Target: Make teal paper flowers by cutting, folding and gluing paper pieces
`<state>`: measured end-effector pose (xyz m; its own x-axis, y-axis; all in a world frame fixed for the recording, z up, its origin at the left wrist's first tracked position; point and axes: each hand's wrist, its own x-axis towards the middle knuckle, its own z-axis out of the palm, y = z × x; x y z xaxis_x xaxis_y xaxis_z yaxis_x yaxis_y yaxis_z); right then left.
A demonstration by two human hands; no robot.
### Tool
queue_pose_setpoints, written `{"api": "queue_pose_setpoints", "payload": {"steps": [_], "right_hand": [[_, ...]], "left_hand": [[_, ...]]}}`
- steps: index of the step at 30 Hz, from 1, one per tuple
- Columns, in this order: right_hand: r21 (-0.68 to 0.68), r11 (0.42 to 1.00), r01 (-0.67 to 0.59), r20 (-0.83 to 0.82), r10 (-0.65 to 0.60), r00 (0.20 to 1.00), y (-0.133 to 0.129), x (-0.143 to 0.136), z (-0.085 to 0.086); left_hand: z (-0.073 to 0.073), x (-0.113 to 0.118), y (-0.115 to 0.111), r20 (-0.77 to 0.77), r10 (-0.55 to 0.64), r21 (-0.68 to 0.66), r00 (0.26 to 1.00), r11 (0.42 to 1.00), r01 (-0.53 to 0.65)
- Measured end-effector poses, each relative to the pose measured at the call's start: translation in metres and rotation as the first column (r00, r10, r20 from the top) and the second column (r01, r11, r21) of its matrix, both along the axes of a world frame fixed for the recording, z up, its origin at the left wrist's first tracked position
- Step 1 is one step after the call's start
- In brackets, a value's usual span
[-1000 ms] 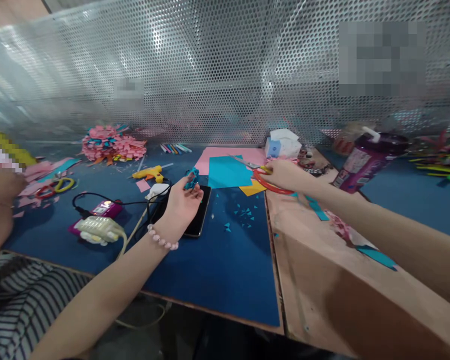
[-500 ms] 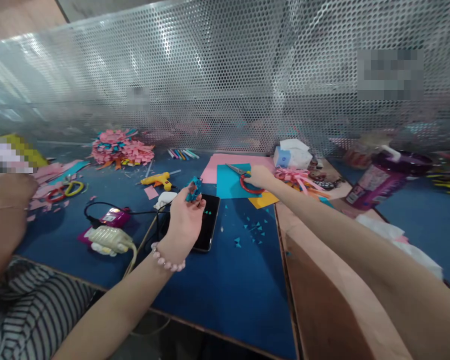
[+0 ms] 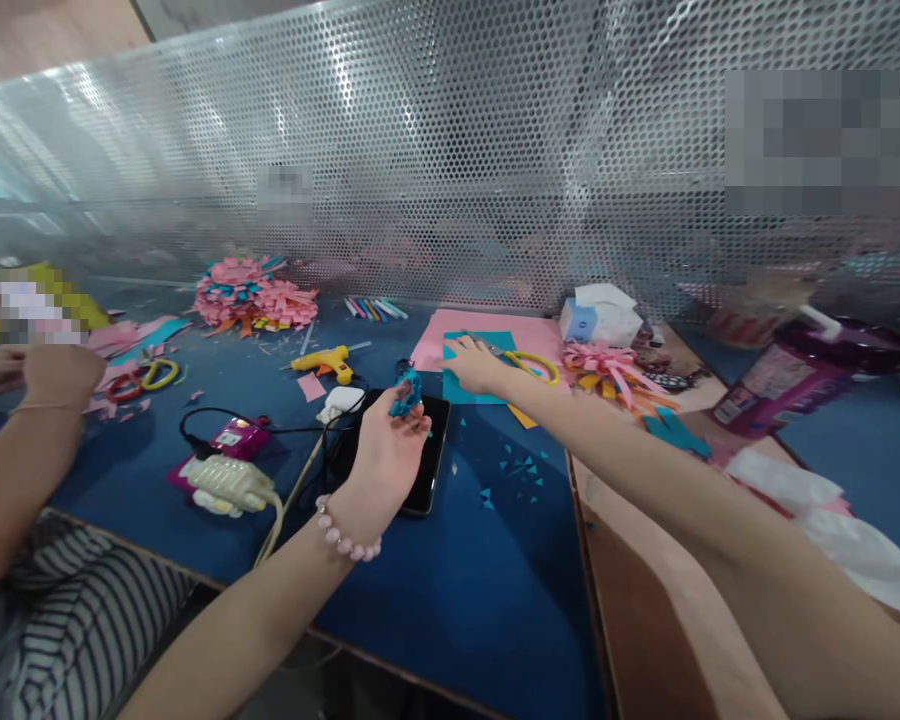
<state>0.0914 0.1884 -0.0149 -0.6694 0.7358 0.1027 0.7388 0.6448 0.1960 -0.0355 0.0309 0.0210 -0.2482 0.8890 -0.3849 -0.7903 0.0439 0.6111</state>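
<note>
A black phone [image 3: 433, 450] lies partly hidden by the left hand [image 3: 390, 445]; beyond and right of the phone, the right hand [image 3: 474, 366], fingers loosely spread, covers part of a blue sheet [image 3: 452, 391] and overlaps yellow-looped scissors [image 3: 521, 354], contact unclear. Near the phone's far edge, the left hand's curled fingers grip and partly hide a blue paper piece [image 3: 406, 390].

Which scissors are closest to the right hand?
The scissors partly over the blue sheet, right beside the right hand. The other scissors are far to the left, by another person's hands.
</note>
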Motion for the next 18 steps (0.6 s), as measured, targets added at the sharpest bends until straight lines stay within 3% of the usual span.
{"api": "queue_pose_setpoints", "payload": {"steps": [7,13,18], "right_hand": [[-0.008,1.0,-0.029,0.0,0.029,1.0,0.001,-0.003,-0.012],[-0.053,0.995,-0.079,0.006,0.08,0.997,-0.016,0.012,-0.01],[-0.076,0.99,-0.12,-0.017,0.119,0.993,-0.034,0.024,-0.006]], "left_hand": [[0.001,0.001,0.0,0.004,-0.039,0.011,0.999,0.999,0.039],[-0.01,-0.002,0.003,-0.035,-0.083,-0.036,0.996,0.996,0.082],[-0.013,-0.006,0.003,-0.109,-0.041,-0.019,0.993,0.999,0.039]]}}
